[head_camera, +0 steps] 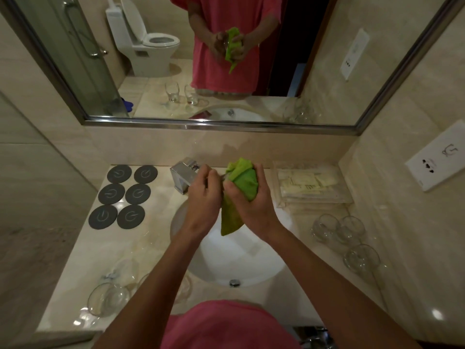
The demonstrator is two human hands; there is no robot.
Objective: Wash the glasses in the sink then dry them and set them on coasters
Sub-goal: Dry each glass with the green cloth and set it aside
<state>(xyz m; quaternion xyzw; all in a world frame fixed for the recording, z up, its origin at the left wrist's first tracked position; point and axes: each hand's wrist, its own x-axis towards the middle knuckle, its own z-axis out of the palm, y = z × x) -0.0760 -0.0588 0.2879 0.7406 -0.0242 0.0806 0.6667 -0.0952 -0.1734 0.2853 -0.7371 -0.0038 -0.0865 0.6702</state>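
Observation:
Over the white sink [251, 268] my right hand [249, 202] grips a green cloth [242, 180] bunched around a clear glass, which is almost wholly hidden. My left hand [203, 195] holds the glass's left side; only a sliver of it [223, 178] shows between the hands. Several dark round coasters [123, 195] lie bare at the back left of the counter. Three clear glasses [347, 238] stand on the right of the counter. Two more glasses [110, 295] stand at the front left, partly behind my left forearm.
A chrome faucet [183, 175] stands behind the sink, close to my left hand. A clear tray of sachets [309, 185] sits at the back right. The mirror [226, 59] rises above the counter; a white socket plate [437, 159] is on the right wall.

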